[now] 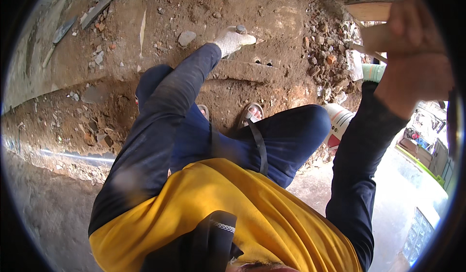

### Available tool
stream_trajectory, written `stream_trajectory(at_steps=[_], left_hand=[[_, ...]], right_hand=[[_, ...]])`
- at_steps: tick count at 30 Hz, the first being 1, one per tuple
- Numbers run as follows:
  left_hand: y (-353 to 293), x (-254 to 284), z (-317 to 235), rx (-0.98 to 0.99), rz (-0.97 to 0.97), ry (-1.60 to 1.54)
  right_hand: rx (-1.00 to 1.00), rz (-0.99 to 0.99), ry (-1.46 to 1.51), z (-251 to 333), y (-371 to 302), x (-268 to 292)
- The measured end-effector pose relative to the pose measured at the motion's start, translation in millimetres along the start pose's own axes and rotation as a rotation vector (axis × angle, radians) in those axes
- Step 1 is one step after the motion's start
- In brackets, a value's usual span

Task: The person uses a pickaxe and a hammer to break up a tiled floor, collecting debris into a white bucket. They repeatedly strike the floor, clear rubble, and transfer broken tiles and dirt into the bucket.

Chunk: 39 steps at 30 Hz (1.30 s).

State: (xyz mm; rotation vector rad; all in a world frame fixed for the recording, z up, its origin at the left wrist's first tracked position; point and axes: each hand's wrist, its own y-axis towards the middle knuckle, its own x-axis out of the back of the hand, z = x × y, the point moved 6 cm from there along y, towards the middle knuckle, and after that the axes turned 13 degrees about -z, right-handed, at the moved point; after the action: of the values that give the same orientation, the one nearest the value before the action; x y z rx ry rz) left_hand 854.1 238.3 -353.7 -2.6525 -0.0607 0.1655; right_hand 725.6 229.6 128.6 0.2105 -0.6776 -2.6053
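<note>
My left hand [232, 42], in a pale work glove, is closed round an upright metal chisel [241, 29]. Only its round dark top shows above the fist; the lower end is hidden. It stands over the brown dirt ground [272, 43], beside a straight slab edge with two small dark holes. Raised at the far right, my bare right hand [412, 34] is blurred by motion. Its fingers wrap a tan wooden handle [376, 38]; no tool head can be made out.
Broken stone and brick rubble [325, 53] lies to the right. A white bucket [340, 121] stands by my right knee, near a pale green cylinder [373, 72]. At far left rests a trowel [63, 31]. A grey stone [186, 38] lies left of my gloved hand.
</note>
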Motion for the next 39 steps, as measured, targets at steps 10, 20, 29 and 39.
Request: stream_trajectory(at_steps=[10, 20, 29, 39], left_hand=[[-8, 6, 16, -0.002, -0.089, 0.185], [18, 5, 40, 0.007, -0.057, 0.2], [-23, 11, 7, -0.168, -0.185, 0.267], [-7, 9, 22, -0.051, -0.084, 0.167]], right_hand=[[-1.367, -0.055, -0.235, -199, -198, 15], [0.02, -0.03, 0.148, -4, -1, -13], [-1.385, 0.015, -0.164, -204, -211, -4], [-0.326, -0.063, 0.285, -44, -26, -36]])
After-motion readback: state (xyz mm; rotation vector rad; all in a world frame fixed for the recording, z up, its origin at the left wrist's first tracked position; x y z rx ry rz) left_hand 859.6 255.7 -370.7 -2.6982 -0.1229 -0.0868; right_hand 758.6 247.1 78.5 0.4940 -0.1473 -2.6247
